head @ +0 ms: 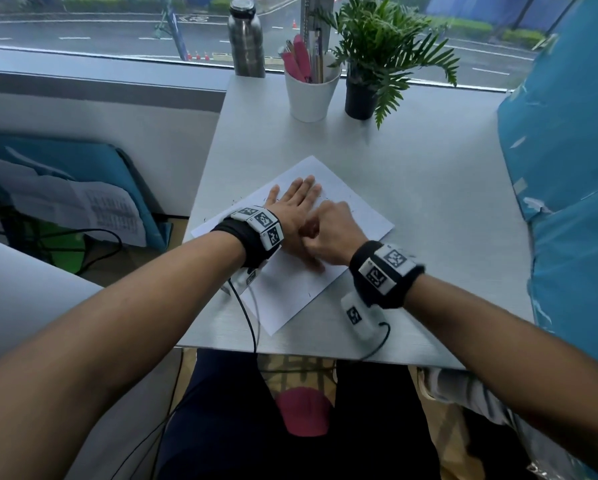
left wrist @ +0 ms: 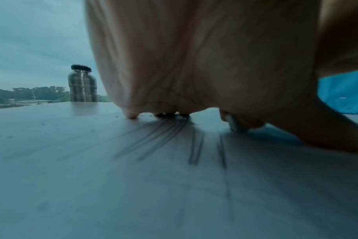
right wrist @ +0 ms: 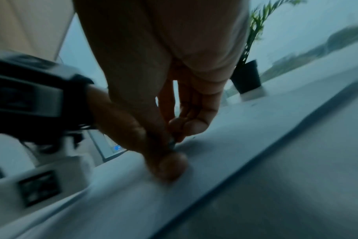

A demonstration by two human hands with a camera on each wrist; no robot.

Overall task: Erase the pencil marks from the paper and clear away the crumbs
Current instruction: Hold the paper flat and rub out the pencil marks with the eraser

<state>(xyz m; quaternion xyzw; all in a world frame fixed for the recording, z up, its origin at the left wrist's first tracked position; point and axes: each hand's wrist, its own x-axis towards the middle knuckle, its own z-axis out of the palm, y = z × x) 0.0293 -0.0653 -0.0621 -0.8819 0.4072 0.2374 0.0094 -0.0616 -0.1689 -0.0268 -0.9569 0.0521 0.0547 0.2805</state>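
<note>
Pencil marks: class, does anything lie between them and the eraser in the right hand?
Nothing visible does. The left hand arches over the pencil marks on the paper; the right hand holds the eraser on the sheet right beside them.

Both forearms bare, no sleeves. Left hand [head: 296, 206]: black fabric wrist strap [head: 242, 240] carrying white square blocks printed with black-and-white coded markers [head: 264, 223]; a thin black cable [head: 247, 313] trails from it toward 6 o'clock. Right hand [head: 332, 233]: matching black strap with white marker blocks [head: 384, 268]; white camera housing [head: 358, 315] underneath, cabled. Dark trousers [head: 221, 427].
</note>
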